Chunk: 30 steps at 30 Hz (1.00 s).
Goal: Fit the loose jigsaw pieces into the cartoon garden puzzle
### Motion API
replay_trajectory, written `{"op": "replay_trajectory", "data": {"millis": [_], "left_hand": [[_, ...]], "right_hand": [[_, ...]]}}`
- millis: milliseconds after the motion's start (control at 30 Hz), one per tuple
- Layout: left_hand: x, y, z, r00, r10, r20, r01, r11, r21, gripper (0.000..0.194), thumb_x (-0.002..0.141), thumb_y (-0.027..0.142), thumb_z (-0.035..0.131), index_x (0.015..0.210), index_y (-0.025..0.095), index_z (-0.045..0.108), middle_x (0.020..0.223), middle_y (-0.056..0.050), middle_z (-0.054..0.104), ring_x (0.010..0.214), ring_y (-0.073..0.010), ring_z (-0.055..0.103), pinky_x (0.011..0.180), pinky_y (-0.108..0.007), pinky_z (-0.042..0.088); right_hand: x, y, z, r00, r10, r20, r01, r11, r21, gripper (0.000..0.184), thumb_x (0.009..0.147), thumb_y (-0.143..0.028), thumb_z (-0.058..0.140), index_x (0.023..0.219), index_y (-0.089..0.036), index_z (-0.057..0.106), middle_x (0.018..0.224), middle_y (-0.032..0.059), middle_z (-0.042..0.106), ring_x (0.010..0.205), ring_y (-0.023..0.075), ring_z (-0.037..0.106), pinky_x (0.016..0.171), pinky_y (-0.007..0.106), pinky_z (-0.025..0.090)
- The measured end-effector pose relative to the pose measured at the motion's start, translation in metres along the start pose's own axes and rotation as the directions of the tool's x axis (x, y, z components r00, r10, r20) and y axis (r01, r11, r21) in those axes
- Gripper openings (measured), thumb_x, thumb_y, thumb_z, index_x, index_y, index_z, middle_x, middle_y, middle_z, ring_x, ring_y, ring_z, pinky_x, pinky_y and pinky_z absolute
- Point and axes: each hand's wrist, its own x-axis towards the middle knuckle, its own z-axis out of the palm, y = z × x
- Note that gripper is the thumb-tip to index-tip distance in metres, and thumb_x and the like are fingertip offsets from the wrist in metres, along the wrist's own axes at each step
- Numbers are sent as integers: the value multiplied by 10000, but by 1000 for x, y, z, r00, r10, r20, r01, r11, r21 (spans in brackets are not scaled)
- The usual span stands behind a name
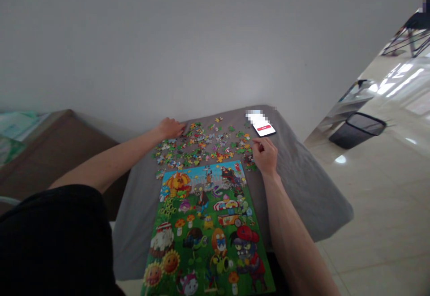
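A colourful cartoon picture sheet [204,233] lies on a grey-covered table [302,184]. Beyond it, several loose jigsaw pieces [201,146] are scattered across the far part of the table. My left hand [170,128] reaches to the far left edge of the pile, its fingers curled down onto the pieces. At the right edge of the pile rests my right hand [265,155], fingers bent in a loose pinch near a piece; what it holds is too small to make out.
A phone [264,126] with a lit white screen lies at the table's far right corner. A white wall stands behind the table. A brown cabinet [50,148] is at the left. A black wire bin [358,129] sits on the tiled floor at the right.
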Motion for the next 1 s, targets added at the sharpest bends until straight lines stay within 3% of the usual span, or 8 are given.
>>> {"op": "replay_trajectory", "data": {"millis": [200, 300, 433, 600, 833, 1000], "left_hand": [[-23, 1, 7, 996, -54, -68, 46, 992, -116, 382, 1010, 404, 644, 1331, 197, 628, 1314, -112, 659, 1156, -281, 660, 985, -480, 557], [-36, -1, 8, 982, -121, -144, 88, 972, -220, 397, 1016, 448, 552, 1350, 258, 653, 1285, -81, 727, 1175, -317, 677, 992, -415, 526], [-52, -2, 17, 957, -196, -213, 110, 927, -358, 426, 1003, 460, 487, 1321, 256, 684, 1270, -46, 754, 1127, -286, 710, 952, -357, 534], [-71, 9, 37, 942, -202, -269, 47, 871, -490, 480, 991, 477, 497, 1378, 235, 650, 1278, -37, 754, 1182, -253, 695, 1007, -340, 526], [-82, 32, 60, 916, -198, -350, -45, 814, -579, 481, 1007, 506, 468, 1353, 237, 665, 1275, -58, 749, 1155, -267, 690, 1010, -383, 531], [-74, 37, 75, 896, -122, -428, -159, 810, -565, 482, 968, 563, 516, 1265, 240, 716, 1315, -66, 717, 1296, -278, 588, 1182, -424, 400]], "right_hand": [[2, 1, 2, 1000, -11, 8, 11, 1000, -10, 207, 863, -214, 522, 837, -226, 727, 737, 38, 659, 581, 169, 528, 618, 318, 465], [2, 0, 4, 999, -23, 24, 24, 1000, -11, 210, 872, -228, 525, 840, -221, 733, 727, 38, 653, 581, 170, 531, 611, 318, 463], [1, -1, 5, 1000, -22, 21, 23, 999, -27, 220, 866, -212, 516, 847, -222, 734, 750, 43, 668, 594, 173, 538, 618, 322, 463], [0, 1, 5, 999, -11, 31, 13, 998, -57, 204, 846, -199, 529, 836, -228, 730, 739, 36, 671, 610, 180, 550, 636, 325, 472], [0, 2, 5, 998, -13, 59, 20, 994, -105, 233, 852, -191, 507, 855, -218, 738, 738, 39, 667, 625, 185, 559, 639, 325, 477], [-3, 4, 10, 982, -37, 188, 63, 989, -136, 222, 867, -200, 527, 867, -223, 747, 761, 39, 686, 614, 176, 569, 650, 316, 492]]}}
